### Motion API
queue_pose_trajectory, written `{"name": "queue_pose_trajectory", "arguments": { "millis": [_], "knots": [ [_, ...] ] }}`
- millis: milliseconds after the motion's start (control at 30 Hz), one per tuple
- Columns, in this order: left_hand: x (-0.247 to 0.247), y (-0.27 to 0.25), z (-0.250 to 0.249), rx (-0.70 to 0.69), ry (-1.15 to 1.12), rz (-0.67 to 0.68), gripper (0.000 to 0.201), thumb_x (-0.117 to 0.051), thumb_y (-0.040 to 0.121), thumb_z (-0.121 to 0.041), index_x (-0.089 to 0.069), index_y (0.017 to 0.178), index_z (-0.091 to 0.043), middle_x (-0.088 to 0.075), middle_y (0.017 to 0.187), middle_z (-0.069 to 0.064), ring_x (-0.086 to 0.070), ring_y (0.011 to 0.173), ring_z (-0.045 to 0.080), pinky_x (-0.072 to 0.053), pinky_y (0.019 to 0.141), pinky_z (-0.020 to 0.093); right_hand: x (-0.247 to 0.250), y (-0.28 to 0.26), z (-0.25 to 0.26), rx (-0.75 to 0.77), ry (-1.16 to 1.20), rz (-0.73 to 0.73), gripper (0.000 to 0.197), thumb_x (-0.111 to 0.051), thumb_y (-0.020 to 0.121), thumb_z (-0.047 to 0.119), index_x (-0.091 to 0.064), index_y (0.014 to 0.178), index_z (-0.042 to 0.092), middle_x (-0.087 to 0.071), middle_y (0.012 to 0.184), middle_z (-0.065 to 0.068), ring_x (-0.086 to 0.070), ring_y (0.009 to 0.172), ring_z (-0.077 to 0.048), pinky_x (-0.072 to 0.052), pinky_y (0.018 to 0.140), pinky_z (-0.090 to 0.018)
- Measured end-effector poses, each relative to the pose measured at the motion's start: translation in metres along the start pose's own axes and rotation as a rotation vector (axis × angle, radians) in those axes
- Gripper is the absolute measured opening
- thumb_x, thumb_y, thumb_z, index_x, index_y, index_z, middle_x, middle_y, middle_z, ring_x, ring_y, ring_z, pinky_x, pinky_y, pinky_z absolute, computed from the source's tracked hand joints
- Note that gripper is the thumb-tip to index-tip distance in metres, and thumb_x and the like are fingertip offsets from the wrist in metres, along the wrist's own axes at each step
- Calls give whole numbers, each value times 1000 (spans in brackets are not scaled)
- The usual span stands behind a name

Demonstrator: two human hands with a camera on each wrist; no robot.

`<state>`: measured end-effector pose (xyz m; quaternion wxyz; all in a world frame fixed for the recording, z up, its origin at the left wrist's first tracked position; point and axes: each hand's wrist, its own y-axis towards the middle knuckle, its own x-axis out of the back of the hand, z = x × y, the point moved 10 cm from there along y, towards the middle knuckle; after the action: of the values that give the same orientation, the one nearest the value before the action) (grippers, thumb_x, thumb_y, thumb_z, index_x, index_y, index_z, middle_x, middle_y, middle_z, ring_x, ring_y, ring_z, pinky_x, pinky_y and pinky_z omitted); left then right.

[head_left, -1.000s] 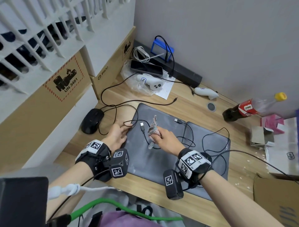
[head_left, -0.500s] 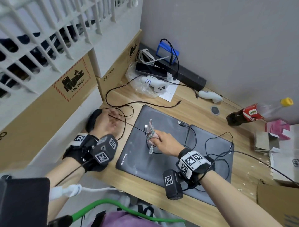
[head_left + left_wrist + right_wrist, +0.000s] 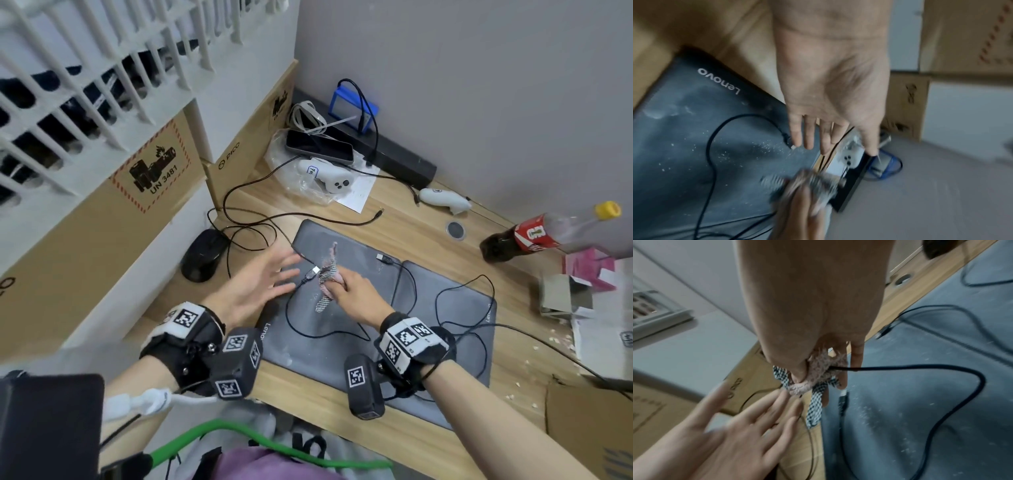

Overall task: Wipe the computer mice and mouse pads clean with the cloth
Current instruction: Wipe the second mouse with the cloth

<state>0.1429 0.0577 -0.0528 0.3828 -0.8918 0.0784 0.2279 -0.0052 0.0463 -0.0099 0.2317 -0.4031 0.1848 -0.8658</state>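
Right hand (image 3: 356,294): I have it curled around the cloth (image 3: 327,274), a bunched pink-and-checked rag, pressed low over the left mouse pad (image 3: 329,329). In the right wrist view a black cable (image 3: 920,369) runs in under the fingers beside the cloth; whether I am also pinching it I cannot tell.

Left hand (image 3: 253,287): fingers spread and straight, holding nothing, blurred, palm over the pad's left edge, fingertips near the cable's USB plug (image 3: 312,273).

Left mouse pad: dark grey, Lenovo lettering at its near left corner, dusted with pale crumbs and smears; cable loops lie across it. Second mouse pad (image 3: 455,329): butted against the first on the right, also crossed by cables.

Mouse (image 3: 204,254): black, on the wooden desk (image 3: 428,233) left of the pads, apart from both hands.

Surround: two white controllers, a phone, a cola bottle lying on its side, cardboard boxes.

Step in hand, as I judge it: wiping the left pad, with the cables obstructing the stroke. Much is left; both pads look dirty and I see nothing to show the mouse has been wiped.

Next move calls for: the free hand to sweep the plug and loops off the pad, then broad cloth strokes pushing the crumbs to one edge.
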Motion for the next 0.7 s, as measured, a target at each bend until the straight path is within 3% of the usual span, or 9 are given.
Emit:
{"name": "queue_pose_trajectory", "arguments": {
  "millis": [100, 167, 233, 333, 433, 500, 533, 633, 700],
  "knots": [
    [-16, -2, 1, -29, 165, -13, 33, -42, 104, -36, -66, 121, -20, -73, 103, -8, -66, 92, 6, -51, 75, 20, -15, 5, 28, 73, -12, 59, 13, -47, 96, 22, -58, 102, 20, -67, 94, -1, -58, 89, -23, -40, 76, -28],
    [-14, -1, -5, -68, 239, -87, 31, -41, 106, -31, -69, 112, -19, -72, 91, -7, -62, 80, 5, -47, 71, 19, -18, 6, 40, 93, -5, 66, 15, -48, 96, 21, -59, 105, 19, -68, 98, -5, -60, 91, -26, -43, 79, -31],
    [-7, -1, -14, -95, 234, -168, 26, -43, 104, -24, -68, 103, -18, -69, 88, -5, -60, 79, 7, -45, 73, 21, -19, 5, 44, 107, -6, 69, 9, -48, 95, 20, -57, 94, 22, -66, 92, -4, -59, 88, -28, -41, 74, -29],
    [28, -1, -26, -100, 121, -366, 27, -40, 104, -18, -65, 92, -19, -68, 97, -3, -63, 81, 11, -48, 73, 24, -14, -2, 34, 94, -46, 75, 23, -48, 94, 18, -48, 77, 33, -61, 82, 3, -55, 80, -25, -38, 71, -27],
    [77, -4, -37, -89, 26, -551, 34, -33, 105, -18, -63, 88, -21, -68, 91, 0, -62, 66, 13, -43, 59, 29, -7, -12, 6, 20, -77, 81, 16, -47, 93, 18, -52, 81, 27, -63, 83, 1, -58, 83, -29, -42, 75, -31],
    [94, -2, -39, -91, 23, -604, 32, -34, 106, -23, -65, 97, -22, -66, 93, 1, -59, 61, 12, -40, 53, 28, 1, -18, -8, -7, -72, 59, 11, -47, 94, 17, -55, 88, 16, -65, 85, -4, -59, 84, -30, -40, 71, -29],
    [88, 1, -38, -98, -4, -563, 29, -38, 105, -30, -66, 107, -24, -67, 97, 1, -61, 69, 13, -43, 58, 31, 4, -20, -10, -7, -65, 43, 11, -46, 94, 17, -56, 90, 13, -65, 85, -5, -58, 82, -28, -38, 68, -27],
    [31, 18, -15, -53, -70, -264, 44, -40, 102, -48, -53, 134, -21, -64, 122, -2, -57, 111, 13, -44, 93, 38, 8, -20, -4, 13, -43, 1, 11, -47, 95, 16, -56, 88, 13, -60, 76, 3, -53, 75, -22, -37, 63, -19],
    [-8, 22, 5, 13, 85, -108, 33, -43, 103, -42, -60, 121, -20, -66, 118, -5, -55, 112, 11, -40, 97, 33, 8, -16, 3, 32, -30, -18, 10, -47, 95, 17, -55, 89, 15, -62, 80, 0, -55, 77, -24, -37, 65, -27]
  ]
}}
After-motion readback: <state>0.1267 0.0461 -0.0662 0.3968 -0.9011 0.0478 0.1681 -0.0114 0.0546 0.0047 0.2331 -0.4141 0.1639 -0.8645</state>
